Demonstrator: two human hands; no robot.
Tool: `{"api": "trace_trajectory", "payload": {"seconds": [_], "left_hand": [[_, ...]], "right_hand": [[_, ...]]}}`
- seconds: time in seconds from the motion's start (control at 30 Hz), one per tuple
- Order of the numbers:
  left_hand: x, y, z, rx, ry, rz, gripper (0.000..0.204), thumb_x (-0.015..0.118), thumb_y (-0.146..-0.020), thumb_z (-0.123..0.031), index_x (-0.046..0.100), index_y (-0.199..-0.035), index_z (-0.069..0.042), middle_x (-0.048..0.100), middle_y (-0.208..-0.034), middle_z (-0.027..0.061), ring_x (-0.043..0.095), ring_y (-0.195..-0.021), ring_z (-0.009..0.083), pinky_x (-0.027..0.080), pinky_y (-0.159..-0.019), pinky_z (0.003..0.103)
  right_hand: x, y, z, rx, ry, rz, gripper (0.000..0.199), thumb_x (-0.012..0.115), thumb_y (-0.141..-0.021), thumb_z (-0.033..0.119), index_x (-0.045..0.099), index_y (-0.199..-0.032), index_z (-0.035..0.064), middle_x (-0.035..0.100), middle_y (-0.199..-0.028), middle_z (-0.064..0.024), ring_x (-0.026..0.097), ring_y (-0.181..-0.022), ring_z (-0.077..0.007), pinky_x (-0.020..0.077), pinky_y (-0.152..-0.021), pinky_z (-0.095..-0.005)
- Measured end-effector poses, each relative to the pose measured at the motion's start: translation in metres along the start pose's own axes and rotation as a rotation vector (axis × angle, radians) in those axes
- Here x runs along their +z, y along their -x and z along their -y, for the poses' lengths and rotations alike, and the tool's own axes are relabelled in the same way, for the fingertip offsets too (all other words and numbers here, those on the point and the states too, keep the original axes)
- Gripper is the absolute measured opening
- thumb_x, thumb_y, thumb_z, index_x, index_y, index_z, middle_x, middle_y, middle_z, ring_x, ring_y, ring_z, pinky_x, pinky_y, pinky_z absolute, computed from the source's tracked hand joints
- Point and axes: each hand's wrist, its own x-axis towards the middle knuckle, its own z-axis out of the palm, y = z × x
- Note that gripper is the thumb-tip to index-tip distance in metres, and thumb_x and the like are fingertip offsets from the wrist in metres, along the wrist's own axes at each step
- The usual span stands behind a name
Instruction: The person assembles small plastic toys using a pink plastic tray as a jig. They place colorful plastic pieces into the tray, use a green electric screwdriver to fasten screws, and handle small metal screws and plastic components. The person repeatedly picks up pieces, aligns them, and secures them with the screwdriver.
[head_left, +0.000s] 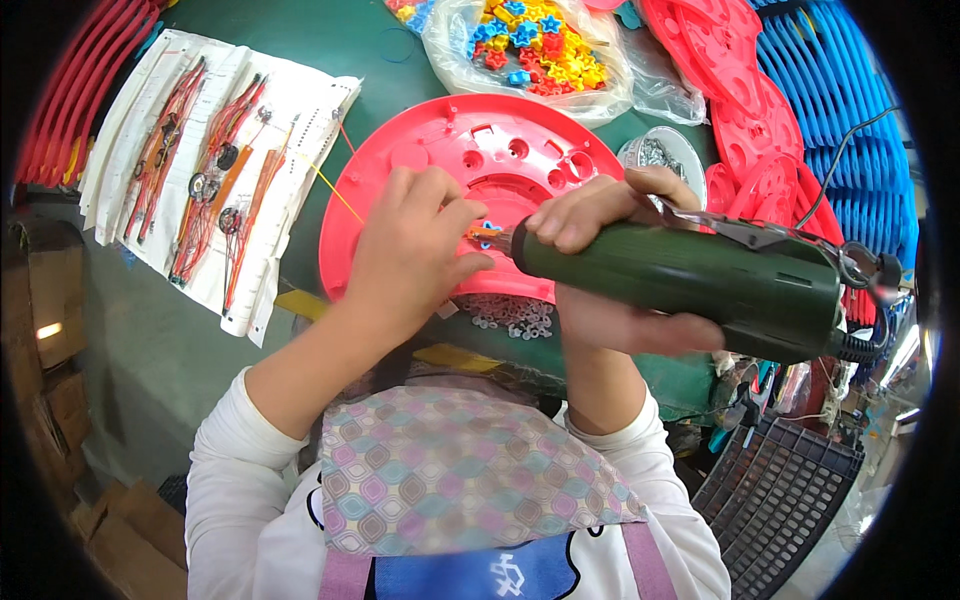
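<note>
Clasping a green power tool (690,280) partly over the red disc (555,122), the right grip (597,212) faces the left grip (412,240), whose hold is unclear.

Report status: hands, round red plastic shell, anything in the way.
Right hand gripping dark green cylindrical power tool. Left hand at tool's tip, grip unclear. Round red plastic shell beneath, on green table. Hands and tool hide part of shell.

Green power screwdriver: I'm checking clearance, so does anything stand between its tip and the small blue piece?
Nothing visible does: the screwdriver in the right hand points at the blue piece. The left hand is close beside that piece.
</note>
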Motion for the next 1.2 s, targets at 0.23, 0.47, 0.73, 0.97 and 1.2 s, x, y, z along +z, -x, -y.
{"api": "trace_trajectory", "payload": {"seconds": [0.23, 0.47, 0.73, 0.97, 1.2], "left_hand": [[0.011, 0.001, 0.007, 0.002, -0.132, 0.021, 0.022, 0.081, -0.068, -0.009, 0.065, -0.083, -0.008, 0.052, -0.094, 0.0076, 0.052, -0.094, 0.0286, 0.046, -0.079, 0.042], [0.015, 0.000, 0.008, 0.005, -0.149, 0.009, 0.019, 0.079, -0.070, -0.009, 0.063, -0.080, -0.009, 0.051, -0.092, 0.0074, 0.051, -0.091, 0.0283, 0.044, -0.076, 0.042], [-0.032, 0.004, 0.025, -0.085, 0.135, 0.165, 0.050, 0.072, -0.074, 0.003, 0.060, -0.121, -0.004, 0.059, -0.119, 0.0130, 0.053, -0.114, 0.0362, 0.045, -0.099, 0.049], [-0.062, 0.002, 0.031, 0.206, -0.093, 0.290, 0.027, 0.075, -0.077, -0.004, 0.066, -0.102, -0.009, 0.061, -0.121, 0.0100, 0.052, -0.125, 0.0339, 0.042, -0.105, 0.051], [-0.040, -0.046, 0.023, 0.331, 0.018, 0.175, 0.013, 0.074, -0.081, -0.010, 0.065, -0.090, -0.009, 0.062, -0.108, 0.0056, 0.057, -0.114, 0.0297, 0.044, -0.101, 0.047]], "right_hand": [[0.002, 0.005, -0.008, 0.164, 0.072, -0.060, 0.116, 0.045, -0.079, 0.096, 0.047, -0.134, -0.0055, 0.065, -0.078, -0.0148, 0.066, -0.068, -0.0271, 0.0591, -0.068, -0.0416], [-0.001, -0.003, -0.008, 0.299, 0.179, 0.119, 0.117, 0.051, -0.074, 0.097, 0.048, -0.129, -0.0059, 0.066, -0.078, -0.0137, 0.067, -0.070, -0.0236, 0.0595, -0.068, -0.0369], [-0.003, -0.003, -0.010, 0.100, -0.113, 0.036, 0.123, 0.043, -0.075, 0.100, 0.045, -0.138, -0.0050, 0.063, -0.081, -0.0118, 0.063, -0.070, -0.0221, 0.0572, -0.066, -0.0376], [0.013, -0.011, 0.022, 0.354, -0.417, -0.080, 0.114, 0.047, -0.082, 0.093, 0.049, -0.140, -0.0046, 0.061, -0.071, -0.0068, 0.060, -0.067, -0.0199, 0.0560, -0.060, -0.0355], [-0.002, -0.003, 0.010, 0.176, -0.235, -0.066, 0.114, 0.045, -0.081, 0.095, 0.047, -0.140, -0.0030, 0.063, -0.079, -0.0111, 0.062, -0.071, -0.0242, 0.0565, -0.072, -0.0415]]}}
